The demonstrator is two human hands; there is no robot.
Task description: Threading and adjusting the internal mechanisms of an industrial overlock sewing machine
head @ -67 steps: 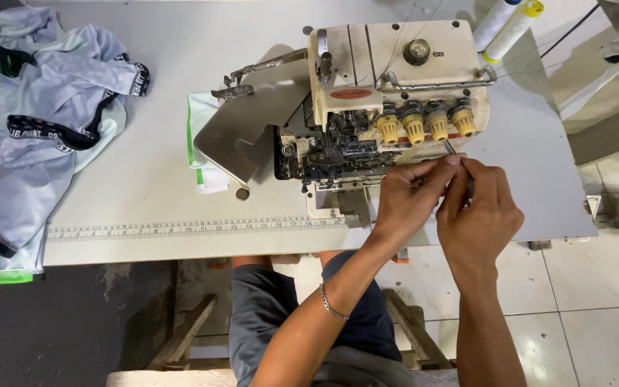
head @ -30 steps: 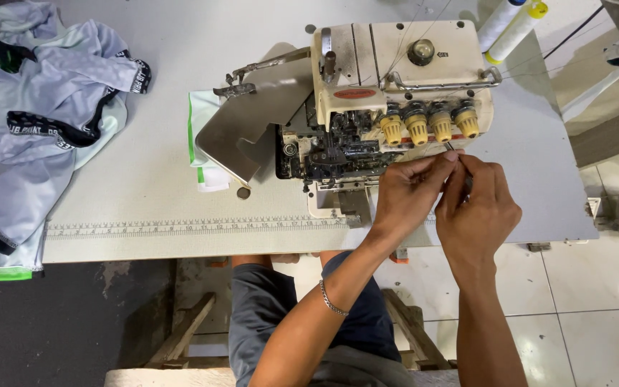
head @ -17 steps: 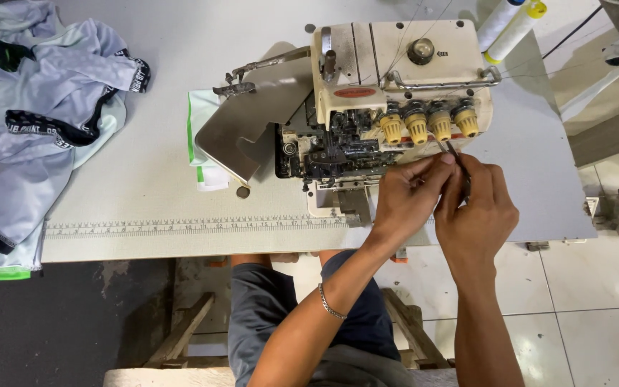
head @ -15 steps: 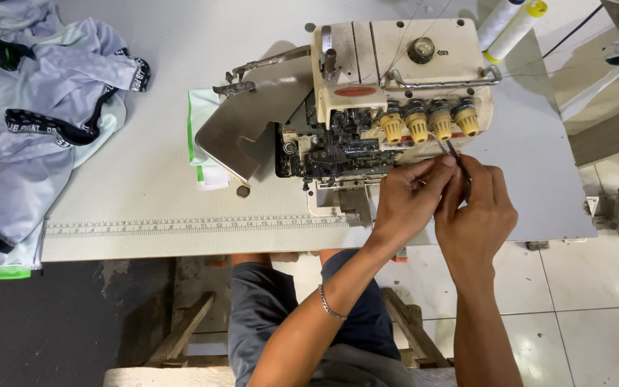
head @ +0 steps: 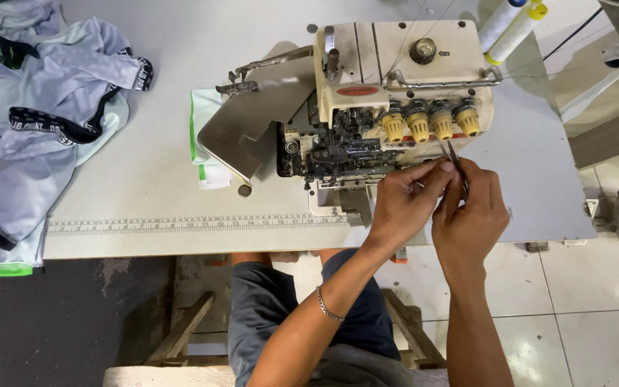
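- The left hand (head: 401,204) is closed, with fingertips pinched together at its 1 o'clock, just under the dials (head: 430,122) of the serger (head: 388,93); whether thread is pinched cannot be told.
- Tweezers (head: 454,156) are gripped by the right hand (head: 471,215); they stick out at that hand's 12 o'clock, tips toward the third dial.
- The two hands are touching at the fingertips, at the serger's 5 o'clock, over the counter (head: 145,186) edge.
- A bracelet (head: 327,308) is worn on the left wrist.
- Garments (head: 44,93) are heaped at the counter's 9 o'clock, well apart from the hands.
- Thread cones (head: 514,21) are seen at the serger's 2 o'clock.
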